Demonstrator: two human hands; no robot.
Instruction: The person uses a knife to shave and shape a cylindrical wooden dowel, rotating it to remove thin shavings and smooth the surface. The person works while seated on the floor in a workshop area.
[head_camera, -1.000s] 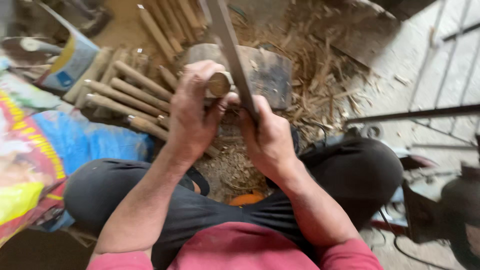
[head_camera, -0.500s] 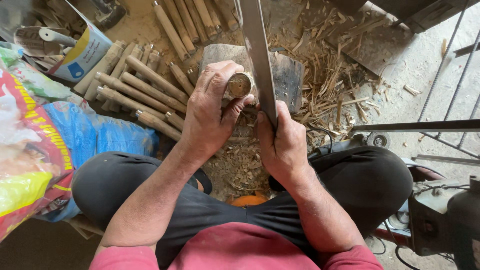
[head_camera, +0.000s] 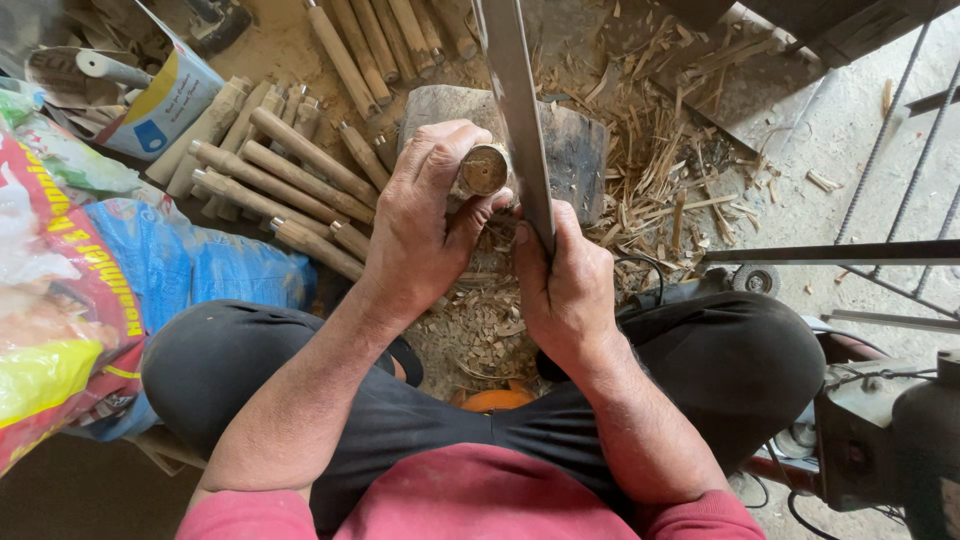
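Left hand (head_camera: 425, 225) clenched round upright stick (head_camera: 483, 170), end-on over block (head_camera: 575, 140). Right hand (head_camera: 565, 290) gripped blade (head_camera: 520, 110), edge beside stick. Best done in thin downward shavings — thumb clear, stick braced on block.

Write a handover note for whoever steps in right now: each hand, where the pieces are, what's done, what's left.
Left hand: gripping a wooden peg upright on the chopping block.
Right hand: holding the long blade against the peg's side.
Done: a pile of shaped pegs lies left of the block; shavings cover the floor.
Left: the peg in hand looks mid-trim; more sticks lie beyond the block.
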